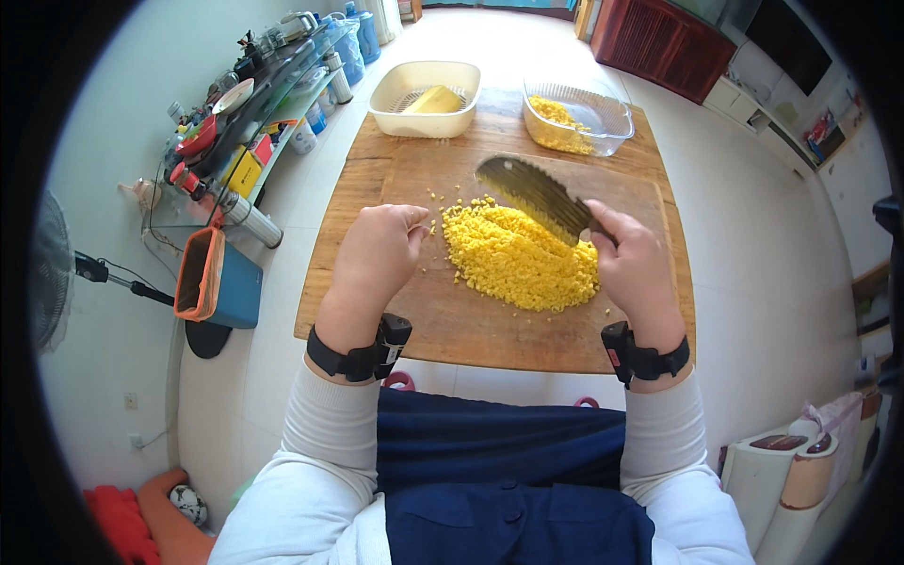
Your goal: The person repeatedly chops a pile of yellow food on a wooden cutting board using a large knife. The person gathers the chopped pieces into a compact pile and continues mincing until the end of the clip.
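My right hand [630,258] grips the handle of a kitchen knife [533,198] with a broad dark blade and a wavy upper edge. The blade slants over a heap of finely chopped yellow food [519,265] on a wooden cutting board [452,328]. Yellow bits cling along the lower part of the blade. At the heap's left side is my left hand [381,251], its fingers curled in against the thumb. A few loose crumbs lie by its fingertips; I see nothing clearly held in it.
Behind the board stand a cream plastic basket [424,127] with a pale yellow peeled piece [434,101] and a clear plastic container [611,141] partly filled with chopped yellow bits. Left of the table are a blue bin [240,289] and a cluttered glass shelf [272,106].
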### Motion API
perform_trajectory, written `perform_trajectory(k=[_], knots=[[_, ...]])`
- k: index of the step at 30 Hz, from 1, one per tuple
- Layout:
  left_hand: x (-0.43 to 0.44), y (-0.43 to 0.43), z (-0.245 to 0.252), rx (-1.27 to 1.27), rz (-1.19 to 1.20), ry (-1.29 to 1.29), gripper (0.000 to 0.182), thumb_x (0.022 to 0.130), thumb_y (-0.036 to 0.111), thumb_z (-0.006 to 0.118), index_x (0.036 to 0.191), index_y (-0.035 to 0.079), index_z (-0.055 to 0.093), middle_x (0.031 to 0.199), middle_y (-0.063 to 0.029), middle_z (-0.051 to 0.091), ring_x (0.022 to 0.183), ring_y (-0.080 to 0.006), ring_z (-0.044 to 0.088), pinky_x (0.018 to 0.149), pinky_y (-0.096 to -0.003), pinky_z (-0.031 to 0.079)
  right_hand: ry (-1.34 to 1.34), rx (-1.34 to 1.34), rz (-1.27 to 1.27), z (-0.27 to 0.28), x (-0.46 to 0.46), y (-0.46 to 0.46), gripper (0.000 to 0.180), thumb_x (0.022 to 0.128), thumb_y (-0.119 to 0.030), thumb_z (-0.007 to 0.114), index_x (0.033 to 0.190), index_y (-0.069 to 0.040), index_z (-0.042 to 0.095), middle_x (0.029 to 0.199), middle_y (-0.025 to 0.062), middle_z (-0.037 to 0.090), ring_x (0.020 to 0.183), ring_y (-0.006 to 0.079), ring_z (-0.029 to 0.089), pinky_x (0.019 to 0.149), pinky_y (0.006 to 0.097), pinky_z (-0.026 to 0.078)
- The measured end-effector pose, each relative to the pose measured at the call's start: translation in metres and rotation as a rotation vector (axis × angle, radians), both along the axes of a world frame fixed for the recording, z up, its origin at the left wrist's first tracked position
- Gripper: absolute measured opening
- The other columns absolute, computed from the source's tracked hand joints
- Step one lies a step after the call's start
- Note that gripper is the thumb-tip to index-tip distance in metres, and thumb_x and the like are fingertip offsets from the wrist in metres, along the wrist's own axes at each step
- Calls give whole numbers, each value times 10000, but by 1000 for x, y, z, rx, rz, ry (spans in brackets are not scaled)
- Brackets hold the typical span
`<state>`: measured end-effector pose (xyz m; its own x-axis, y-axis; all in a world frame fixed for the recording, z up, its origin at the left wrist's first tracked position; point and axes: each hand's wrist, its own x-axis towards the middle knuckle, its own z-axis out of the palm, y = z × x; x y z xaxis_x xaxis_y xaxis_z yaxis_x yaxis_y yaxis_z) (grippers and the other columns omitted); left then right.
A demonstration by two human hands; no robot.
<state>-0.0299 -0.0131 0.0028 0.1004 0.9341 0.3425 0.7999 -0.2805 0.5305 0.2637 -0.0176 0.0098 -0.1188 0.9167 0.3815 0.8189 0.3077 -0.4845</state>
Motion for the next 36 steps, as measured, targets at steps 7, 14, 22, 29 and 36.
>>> perform_trajectory(k=[7,14,22,29,36], knots=[[1,0,-2,7,-16,-4,188,847,72,707,1020,23,763,936,-216,716,873,-371,705,802,-418,567,25,-85,-4,8,5,0,376,880,-20,627,1243,-95,691,1105,197,707,975,357,689,857,386,538],[1,1,-1,-10,-9,5,184,852,71,700,1019,30,764,938,-209,718,875,-369,705,799,-415,567,-74,-109,-50,-5,10,6,371,877,-65,629,1233,-148,697,1039,138,725,926,344,695,819,428,551],[2,0,0,1,-16,6,177,853,73,700,1012,30,764,926,-209,716,872,-370,702,798,-418,565,98,-208,-46,8,38,8,385,886,22,613,1267,-12,658,1098,192,733,969,277,717,877,334,531],[8,0,2,1,-32,7,167,854,73,701,1002,24,761,919,-211,714,866,-373,699,794,-425,562,148,-180,13,4,48,5,392,887,34,620,1278,13,645,1093,193,737,964,262,712,874,327,531],[12,1,3,-45,-36,52,176,860,75,696,1015,19,758,914,-214,714,864,-373,701,787,-425,566,51,-270,53,6,55,7,411,892,32,616,1302,3,636,1054,193,736,941,206,698,856,304,524]])
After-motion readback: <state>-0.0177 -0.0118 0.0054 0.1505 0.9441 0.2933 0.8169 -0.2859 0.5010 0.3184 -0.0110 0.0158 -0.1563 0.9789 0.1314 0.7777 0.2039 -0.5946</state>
